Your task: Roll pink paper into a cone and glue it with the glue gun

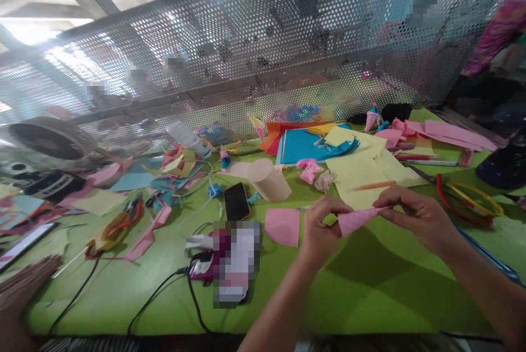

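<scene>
A pink paper cone (356, 221) is held just above the green table, between both of my hands. My left hand (322, 223) is closed on its wide end at the left. At its narrow tip, the thumb and fingers of my right hand (405, 209) pinch the paper. On the table just left of my left hand lies a flat pink piece of paper (282, 226) with one rounded edge. An orange pencil (373, 185) rests on yellow paper (345, 174) beyond my hands.
Red-handled scissors (444, 198) lie right of my hands. Leftward are a paper roll (269, 179), a black phone (236, 202), a phone with a lit screen (238, 264) and a yellow glue gun (110, 231). Another person's hand (30, 280) rests at the far left. Perforated metal panel (246, 67) stands behind.
</scene>
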`<state>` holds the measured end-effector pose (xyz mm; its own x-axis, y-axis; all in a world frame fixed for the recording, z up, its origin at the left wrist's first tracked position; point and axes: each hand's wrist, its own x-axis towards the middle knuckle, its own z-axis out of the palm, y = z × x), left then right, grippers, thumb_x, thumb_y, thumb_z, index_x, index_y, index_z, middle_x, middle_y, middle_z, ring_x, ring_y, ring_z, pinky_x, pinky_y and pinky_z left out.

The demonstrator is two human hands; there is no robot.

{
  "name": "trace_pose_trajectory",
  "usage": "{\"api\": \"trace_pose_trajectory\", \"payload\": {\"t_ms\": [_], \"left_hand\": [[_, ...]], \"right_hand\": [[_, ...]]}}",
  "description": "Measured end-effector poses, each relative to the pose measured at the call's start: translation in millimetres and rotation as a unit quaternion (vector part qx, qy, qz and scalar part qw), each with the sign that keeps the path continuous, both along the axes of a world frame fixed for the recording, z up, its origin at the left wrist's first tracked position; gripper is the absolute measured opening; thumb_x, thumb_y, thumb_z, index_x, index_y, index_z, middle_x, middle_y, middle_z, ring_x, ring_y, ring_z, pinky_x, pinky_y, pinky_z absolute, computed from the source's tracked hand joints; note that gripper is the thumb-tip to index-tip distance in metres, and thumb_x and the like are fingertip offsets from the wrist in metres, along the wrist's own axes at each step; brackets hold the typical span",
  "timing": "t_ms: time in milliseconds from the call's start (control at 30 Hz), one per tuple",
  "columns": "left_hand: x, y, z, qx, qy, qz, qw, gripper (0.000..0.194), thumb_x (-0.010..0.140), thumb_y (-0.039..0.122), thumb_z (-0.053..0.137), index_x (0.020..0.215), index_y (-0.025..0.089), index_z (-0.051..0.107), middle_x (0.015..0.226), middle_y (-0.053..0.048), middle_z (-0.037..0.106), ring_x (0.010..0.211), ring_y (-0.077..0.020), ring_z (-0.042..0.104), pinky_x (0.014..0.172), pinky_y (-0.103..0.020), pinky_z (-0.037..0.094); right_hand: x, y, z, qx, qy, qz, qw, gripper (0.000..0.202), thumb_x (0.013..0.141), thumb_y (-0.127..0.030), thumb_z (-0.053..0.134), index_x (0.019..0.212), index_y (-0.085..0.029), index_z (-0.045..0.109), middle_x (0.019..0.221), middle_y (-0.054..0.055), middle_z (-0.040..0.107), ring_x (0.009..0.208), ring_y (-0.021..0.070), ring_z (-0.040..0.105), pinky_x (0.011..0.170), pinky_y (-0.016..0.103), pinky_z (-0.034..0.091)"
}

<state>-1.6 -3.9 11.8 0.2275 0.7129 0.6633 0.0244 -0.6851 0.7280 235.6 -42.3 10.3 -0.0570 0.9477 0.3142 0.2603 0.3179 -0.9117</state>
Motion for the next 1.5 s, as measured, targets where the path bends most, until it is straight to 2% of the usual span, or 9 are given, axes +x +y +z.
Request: {"api": "trace_pose_trajectory", "payload": {"t_ms": [133,533,633,800,933,1067,1267,1433,1500], "left_hand": [[0,0,1.6,0.003,0.015,0.003,1.0,0.008,0.086,0.016,0.081,0.084,0.019,0.074,0.08,-0.003,0.076,0.076,-0.0175,0.071,0.07,-0.028,0.055],[2,0,-1.7,0.026,0.002,-0.013,1.0,0.011,0.083,0.011,0.082,0.09,0.019,0.077,0.083,-0.004,0.077,0.077,-0.0173,0.073,0.07,-0.026,0.055],[1,-1,-1.5,0.016,0.004,-0.013,1.0,0.011,0.083,0.01,0.082,0.089,0.019,0.077,0.083,-0.004,0.077,0.077,-0.0169,0.073,0.069,-0.025,0.055],[0,-2,-2.3,-0.018,0.013,-0.017,1.0,0.021,0.08,0.01,0.086,0.098,0.019,0.079,0.088,-0.004,0.08,0.078,-0.0175,0.074,0.071,-0.025,0.056],[0,-1,-2.2,-0.001,0.019,-0.025,1.0,0.014,0.082,0.012,0.085,0.092,0.019,0.079,0.086,-0.004,0.079,0.08,-0.018,0.074,0.072,-0.026,0.055],[-1,-1,-1.0,0.007,0.016,-0.023,1.0,0.016,0.081,0.007,0.082,0.092,0.019,0.079,0.085,-0.004,0.078,0.08,-0.0177,0.074,0.073,-0.026,0.055],[-3,-1,-1.5,0.004,-0.003,-0.004,1.0,0.02,0.08,0.006,0.08,0.094,0.02,0.079,0.087,-0.003,0.078,0.081,-0.0168,0.073,0.073,-0.025,0.055],[-3,0,-0.9,-0.019,0.005,-0.011,1.0,0.022,0.08,0.008,0.082,0.098,0.02,0.079,0.09,-0.004,0.08,0.081,-0.0174,0.074,0.072,-0.025,0.055],[-3,0,-0.6,-0.023,0.006,-0.014,1.0,0.021,0.079,0.008,0.083,0.096,0.02,0.079,0.089,-0.004,0.08,0.081,-0.0173,0.074,0.071,-0.025,0.055]], "right_hand": [[-1,0,0.7,0.002,-0.001,-0.008,1.0,0.013,0.089,-0.042,0.082,0.097,-0.031,0.081,0.092,0.002,0.074,0.089,0.0198,0.066,0.08,0.032,0.053],[-6,-1,7.5,0.004,-0.01,0.001,1.0,0.017,0.088,-0.044,0.083,0.1,-0.031,0.084,0.096,0.004,0.078,0.093,0.0214,0.071,0.082,0.032,0.056],[-6,-1,8.1,0.017,-0.011,0.009,1.0,0.012,0.09,-0.04,0.082,0.098,-0.032,0.084,0.093,0.002,0.077,0.09,0.0193,0.07,0.08,0.03,0.055],[-5,-2,7.2,0.025,-0.012,0.001,1.0,0.011,0.09,-0.039,0.082,0.099,-0.032,0.084,0.093,0.002,0.077,0.089,0.0184,0.07,0.079,0.029,0.055],[-7,-2,9.8,0.014,-0.013,0.01,1.0,0.015,0.089,-0.041,0.082,0.099,-0.03,0.084,0.096,0.004,0.078,0.091,0.0202,0.072,0.08,0.031,0.056],[-9,-2,11.9,0.004,-0.023,0.023,0.999,0.016,0.091,-0.044,0.079,0.094,-0.029,0.084,0.091,0.004,0.077,0.088,0.0203,0.071,0.08,0.032,0.056],[-3,-1,2.7,-0.049,0.006,-0.025,0.998,0.03,0.084,-0.051,0.084,0.105,-0.029,0.082,0.11,0.006,0.079,0.102,0.0239,0.071,0.087,0.035,0.056],[-3,-1,1.1,-0.053,-0.001,-0.04,0.998,0.029,0.085,-0.053,0.083,0.095,-0.027,0.081,0.098,0.005,0.078,0.093,0.0225,0.069,0.084,0.035,0.054],[-3,-1,1.6,-0.061,0.01,-0.039,0.997,0.031,0.083,-0.054,0.084,0.098,-0.027,0.081,0.104,0.006,0.078,0.096,0.0236,0.069,0.085,0.035,0.054]]}}
